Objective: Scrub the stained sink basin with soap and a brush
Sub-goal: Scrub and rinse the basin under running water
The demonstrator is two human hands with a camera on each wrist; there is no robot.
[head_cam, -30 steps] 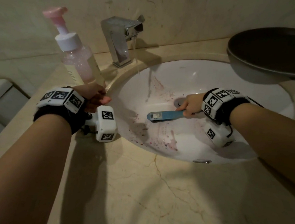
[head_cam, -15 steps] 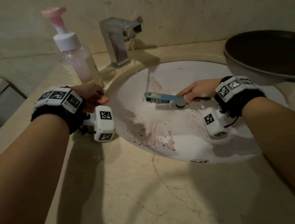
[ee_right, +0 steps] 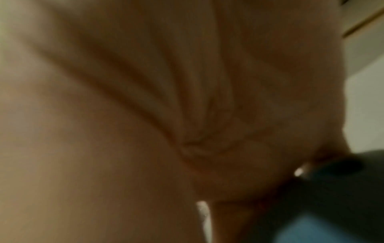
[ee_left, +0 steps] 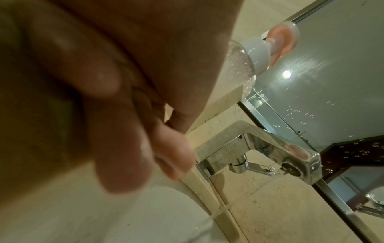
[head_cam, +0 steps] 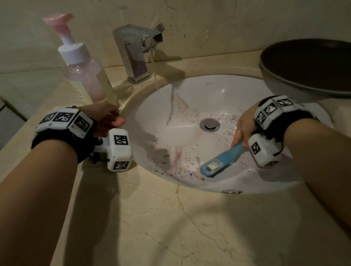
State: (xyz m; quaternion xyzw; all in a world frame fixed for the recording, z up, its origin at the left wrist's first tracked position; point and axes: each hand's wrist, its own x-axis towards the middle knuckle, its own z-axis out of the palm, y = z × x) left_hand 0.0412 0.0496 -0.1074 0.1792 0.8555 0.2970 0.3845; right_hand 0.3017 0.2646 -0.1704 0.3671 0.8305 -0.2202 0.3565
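Head view: my right hand point(head_cam: 245, 126) has its fingers clamped on the handle of the blue scrub brush point(head_cam: 219, 160), bristles down on the near wall of the white sink basin point(head_cam: 240, 89), beside purple stains point(head_cam: 178, 156). My left hand point(head_cam: 107, 119) rests on the worktop point(head_cam: 179, 234) at the basin's left rim, fingers loosely curled and holding nothing, next to the soap pump bottle point(head_cam: 87, 77). The faucet point(head_cam: 137, 51) runs water.

Left wrist view: fingers point(ee_left: 129, 148) loose; bottle and faucet behind.

Right wrist view: blurred palm; blue handle at bottom right.
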